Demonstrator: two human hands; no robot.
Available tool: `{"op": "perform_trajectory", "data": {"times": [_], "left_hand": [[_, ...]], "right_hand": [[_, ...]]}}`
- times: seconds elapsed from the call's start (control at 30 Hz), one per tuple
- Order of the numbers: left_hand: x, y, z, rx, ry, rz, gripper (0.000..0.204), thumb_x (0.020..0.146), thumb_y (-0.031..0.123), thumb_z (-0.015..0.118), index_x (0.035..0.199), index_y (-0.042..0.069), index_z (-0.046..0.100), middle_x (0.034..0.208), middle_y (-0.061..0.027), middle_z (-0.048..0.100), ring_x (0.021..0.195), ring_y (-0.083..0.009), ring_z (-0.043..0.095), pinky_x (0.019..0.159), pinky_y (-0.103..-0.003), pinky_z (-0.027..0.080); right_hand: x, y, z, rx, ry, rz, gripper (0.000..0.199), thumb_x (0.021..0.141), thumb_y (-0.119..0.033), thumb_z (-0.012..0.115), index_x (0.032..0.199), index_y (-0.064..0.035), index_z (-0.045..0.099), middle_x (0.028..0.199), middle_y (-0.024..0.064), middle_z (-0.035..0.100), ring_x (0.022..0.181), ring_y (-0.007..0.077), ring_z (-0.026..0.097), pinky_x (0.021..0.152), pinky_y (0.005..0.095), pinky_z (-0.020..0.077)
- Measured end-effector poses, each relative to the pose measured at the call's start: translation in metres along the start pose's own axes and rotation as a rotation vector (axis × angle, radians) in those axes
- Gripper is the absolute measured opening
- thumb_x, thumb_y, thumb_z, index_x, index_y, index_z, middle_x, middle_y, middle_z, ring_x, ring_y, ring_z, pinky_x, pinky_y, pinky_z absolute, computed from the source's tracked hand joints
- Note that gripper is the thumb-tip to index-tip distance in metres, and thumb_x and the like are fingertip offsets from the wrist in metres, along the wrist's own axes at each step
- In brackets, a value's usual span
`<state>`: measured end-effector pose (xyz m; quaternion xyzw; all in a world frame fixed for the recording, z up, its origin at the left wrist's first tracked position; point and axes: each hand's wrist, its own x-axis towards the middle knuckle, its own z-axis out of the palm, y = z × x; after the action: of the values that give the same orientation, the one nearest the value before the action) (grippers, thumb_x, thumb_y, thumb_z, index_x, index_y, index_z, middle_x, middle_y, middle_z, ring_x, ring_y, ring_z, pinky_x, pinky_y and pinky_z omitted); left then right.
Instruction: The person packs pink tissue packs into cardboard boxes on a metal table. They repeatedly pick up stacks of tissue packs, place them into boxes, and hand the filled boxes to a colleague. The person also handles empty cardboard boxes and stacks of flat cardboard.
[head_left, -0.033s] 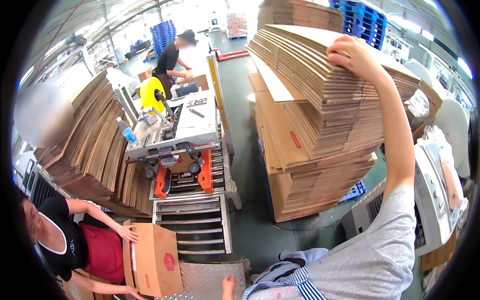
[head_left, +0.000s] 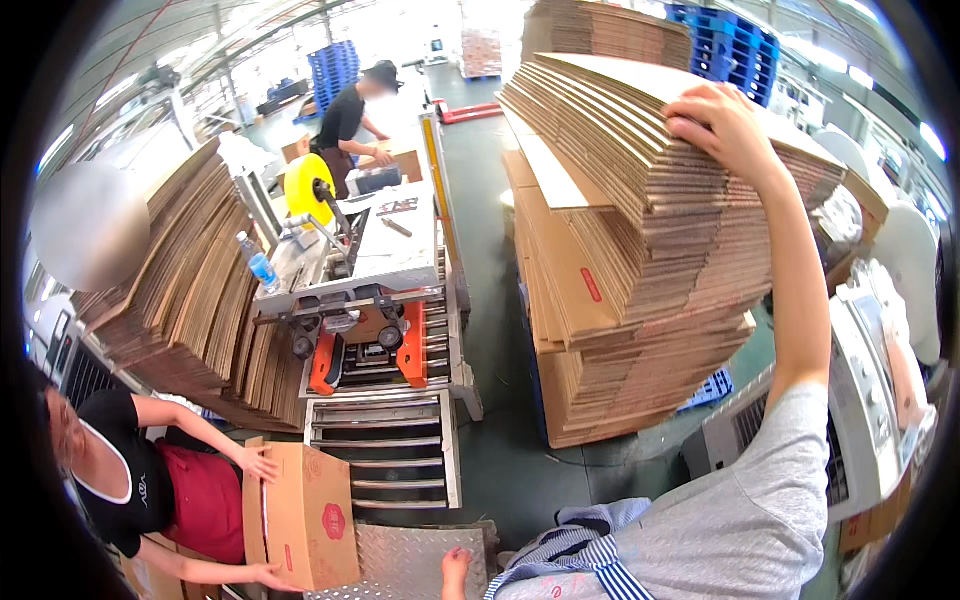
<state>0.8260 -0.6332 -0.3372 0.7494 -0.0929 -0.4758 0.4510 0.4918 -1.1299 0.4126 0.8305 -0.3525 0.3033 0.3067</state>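
Note:
A tall stack of flattened cardboard cartons [head_left: 690, 230] stands in front of me, slightly right of centre, its upper sheets fanned at the left end. My right hand [head_left: 715, 125] reaches up to the top of it, fingers bent over the edge of the uppermost flattened carton [head_left: 620, 75]. Low in the view, my left hand [head_left: 457, 572] hangs beside a textured metal plate [head_left: 400, 555], its fingers curled in and nothing visible in them. To the left, a co-worker's two hands hold a formed brown carton [head_left: 305, 515] with a red mark on its side.
A roller conveyor [head_left: 385, 455] runs away from the metal plate to a taping machine with a yellow tape roll [head_left: 308, 190]. More flattened cartons [head_left: 185, 290] lean at the left. Another person [head_left: 350, 125] works beyond the machine. A grey-white appliance [head_left: 850, 390] stands at the right.
My right hand has shifted slightly on the top of the stack, its fingers now bent over the edge. The co-worker's carton has turned and moved a little; their lower hand is nearer its bottom edge.

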Motion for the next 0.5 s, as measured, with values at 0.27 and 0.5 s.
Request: {"op": "perform_trajectory", "data": {"times": [0.27,0.5], "left_hand": [[-0.059,0.001,0.086,0.022,-0.150,0.014,0.026,0.085,0.017,0.063,0.107,0.003,0.061,0.085,-0.0035,0.064,0.068,-0.0125,0.060,0.053,-0.024,0.045],[-0.090,0.027,0.105,0.144,-0.089,-0.122,0.033,0.085,0.025,0.062,0.110,0.003,0.064,0.094,-0.0082,0.067,0.081,-0.0177,0.063,0.072,-0.032,0.051]], "right_hand": [[-0.103,0.123,-0.011,0.337,0.355,0.262,0.012,0.083,-0.008,0.066,0.092,-0.0007,0.068,0.095,0.0065,0.064,0.094,0.0191,0.059,0.087,0.0274,0.0432],[-0.052,0.062,-0.023,0.076,0.062,-0.301,0.024,0.083,-0.011,0.062,0.106,-0.0046,0.061,0.118,0.0104,0.059,0.119,0.0282,0.049,0.103,0.0377,0.0347]]}}
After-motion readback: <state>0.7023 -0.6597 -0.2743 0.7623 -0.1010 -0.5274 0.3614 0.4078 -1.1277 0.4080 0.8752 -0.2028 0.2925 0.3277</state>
